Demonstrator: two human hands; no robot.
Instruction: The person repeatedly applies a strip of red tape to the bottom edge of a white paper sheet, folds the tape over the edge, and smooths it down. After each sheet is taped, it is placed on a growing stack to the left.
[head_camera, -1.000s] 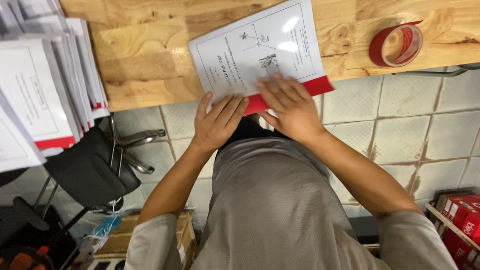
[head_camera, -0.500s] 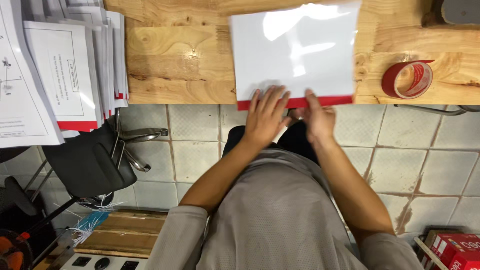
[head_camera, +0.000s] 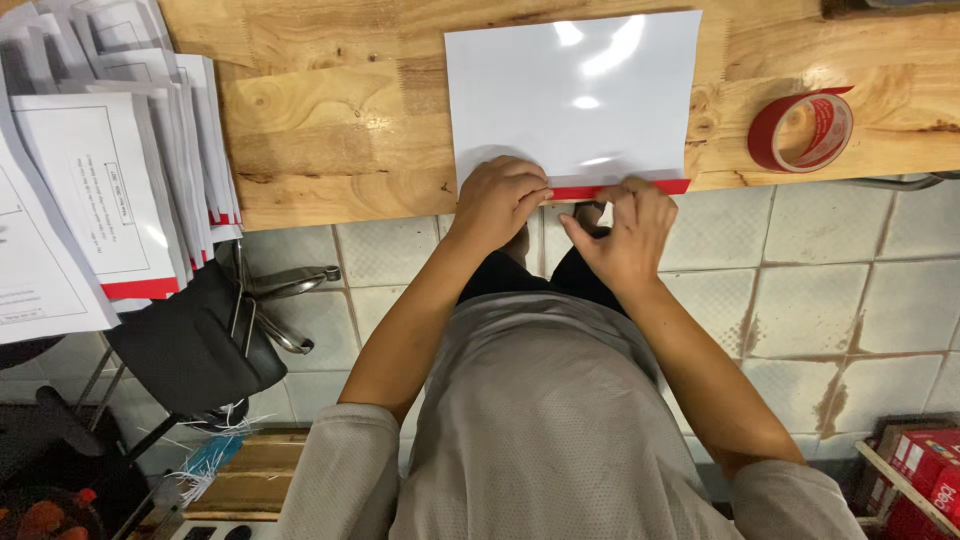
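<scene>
A glossy white envelope (head_camera: 575, 95) with a red strip along its near edge lies blank side up on the wooden table (head_camera: 340, 130). My left hand (head_camera: 500, 200) rests curled on its near left corner, fingers bent over the red strip. My right hand (head_camera: 625, 230) pinches the red strip near its middle, at the table's edge. Both hands touch the envelope.
A stack of printed white envelopes with red strips (head_camera: 110, 180) lies fanned at the table's left end. A red tape roll (head_camera: 800, 130) sits at the right. A black chair (head_camera: 190, 340) stands below left, on a tiled floor (head_camera: 830, 300). Red boxes (head_camera: 925, 480) sit at bottom right.
The envelope showed its printed side one second ago; it now lies blank side up and squared to the table edge. Both hands have moved from flat on it to its near red strip.
</scene>
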